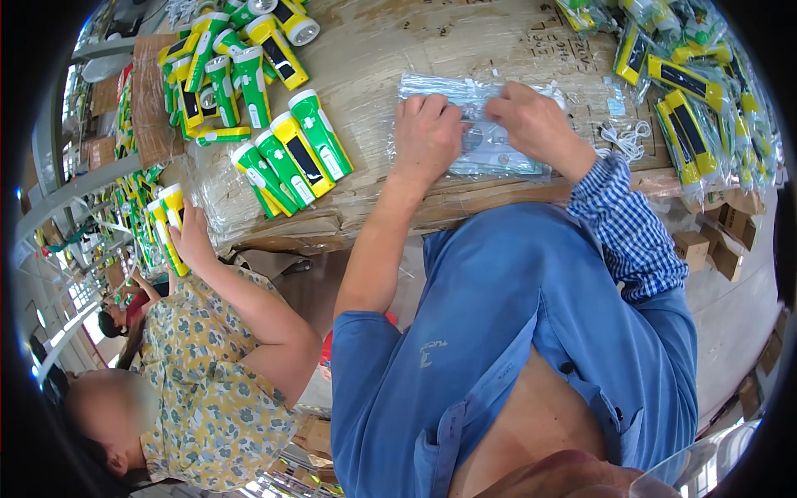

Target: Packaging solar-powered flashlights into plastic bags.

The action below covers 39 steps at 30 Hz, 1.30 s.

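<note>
A stack of flat, clear plastic bags (506, 162) lies on the cardboard-covered table in front of me. My left hand (427, 137) rests on its left part, fingers curled and closed on the plastic. Over the upper right part, my right hand (535, 124) has bent fingers pinching at the bag film near the middle. The fingertips are partly hidden, so how much film each hand grips is unclear. Just right of the bags is a bundled white cord (624, 141). Left of them, a row of green and yellow flashlights (300, 153) lies on the table.
More flashlights (249, 70) are heaped at the far left. Bagged flashlights (689, 91) pile up at the right. A co-worker's hand (193, 236) holds yellow and green flashlights at the left table edge (290, 241). Cardboard boxes (718, 241) stand below on the right.
</note>
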Available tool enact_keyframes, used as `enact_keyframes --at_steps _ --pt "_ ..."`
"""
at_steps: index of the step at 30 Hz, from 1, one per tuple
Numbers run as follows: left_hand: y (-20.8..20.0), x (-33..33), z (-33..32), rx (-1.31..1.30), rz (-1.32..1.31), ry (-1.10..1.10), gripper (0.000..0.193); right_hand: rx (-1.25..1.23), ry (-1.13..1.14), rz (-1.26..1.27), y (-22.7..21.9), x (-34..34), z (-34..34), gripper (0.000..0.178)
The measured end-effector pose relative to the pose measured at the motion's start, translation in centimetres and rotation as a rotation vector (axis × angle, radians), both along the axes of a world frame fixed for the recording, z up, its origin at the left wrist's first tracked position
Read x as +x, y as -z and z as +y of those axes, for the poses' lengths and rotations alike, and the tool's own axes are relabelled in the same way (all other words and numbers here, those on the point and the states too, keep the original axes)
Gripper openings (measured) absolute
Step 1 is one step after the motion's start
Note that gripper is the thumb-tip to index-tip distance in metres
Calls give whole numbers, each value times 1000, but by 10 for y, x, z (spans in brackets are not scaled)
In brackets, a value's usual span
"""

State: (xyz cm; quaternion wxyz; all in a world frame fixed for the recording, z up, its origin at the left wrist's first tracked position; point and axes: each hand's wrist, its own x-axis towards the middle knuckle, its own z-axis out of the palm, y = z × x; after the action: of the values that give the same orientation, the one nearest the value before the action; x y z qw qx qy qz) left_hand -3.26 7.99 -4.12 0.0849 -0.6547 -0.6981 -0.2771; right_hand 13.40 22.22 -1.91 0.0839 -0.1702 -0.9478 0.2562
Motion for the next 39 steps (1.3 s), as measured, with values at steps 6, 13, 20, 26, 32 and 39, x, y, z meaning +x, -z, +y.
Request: enact_keyframes --at_steps 6,13,20,26,32,39 --pt "18 0 -10 66 -118 11 18 160 -176 -311 -37 25 35 17" --pt "20 4 -16 125 -219 -27 37 286 -572 421 -40 -185 -39 30" --pt "28 5 -11 -31 -171 -25 37 648 -724 179 -5 -268 -65 31" --pt "22 -1 -17 168 -134 23 9 206 -387 155 -37 -149 38 47" --pt "-7 -3 -15 57 -62 142 10 -293 -149 -139 -81 6 115 44" --pt "-35 4 -8 83 -183 173 7 -650 -208 -327 -54 16 107 44"
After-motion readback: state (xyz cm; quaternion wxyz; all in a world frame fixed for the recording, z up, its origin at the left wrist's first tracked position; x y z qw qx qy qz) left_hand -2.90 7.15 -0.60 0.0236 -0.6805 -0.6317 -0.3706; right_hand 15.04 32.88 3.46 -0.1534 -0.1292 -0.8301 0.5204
